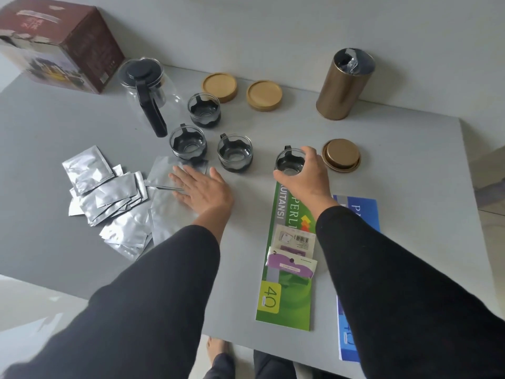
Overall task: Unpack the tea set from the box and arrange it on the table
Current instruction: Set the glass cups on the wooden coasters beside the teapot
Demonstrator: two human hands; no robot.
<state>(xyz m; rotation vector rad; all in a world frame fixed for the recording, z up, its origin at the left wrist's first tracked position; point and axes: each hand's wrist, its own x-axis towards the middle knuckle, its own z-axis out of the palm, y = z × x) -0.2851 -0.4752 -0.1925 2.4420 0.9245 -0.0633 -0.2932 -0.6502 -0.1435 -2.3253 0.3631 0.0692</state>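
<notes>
Matte grey surface [382, 149]; dark maroon printed cardboard box [62, 42]; shiny silver foil sachets [106, 192]; tan round wooden coasters [220, 84]; bronze-gold metal cylinder canister [341, 91]; green receipt booklet [287, 291].

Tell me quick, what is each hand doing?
Left hand: open, fingers straight, resting flat on a silver foil bag.
Right hand: fingers curled over the rim of a glass cup, gripping it.

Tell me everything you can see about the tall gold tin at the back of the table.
The gold tin is a tall metal-looking cylinder with a brushed bronze sheen. It stands upright, leaning slightly in this wide view, near the far right of the grey table. Its top is open, showing crumpled silver foil inside. Its gold lid lies apart, nearer the person. Nothing touches the tin.
</notes>
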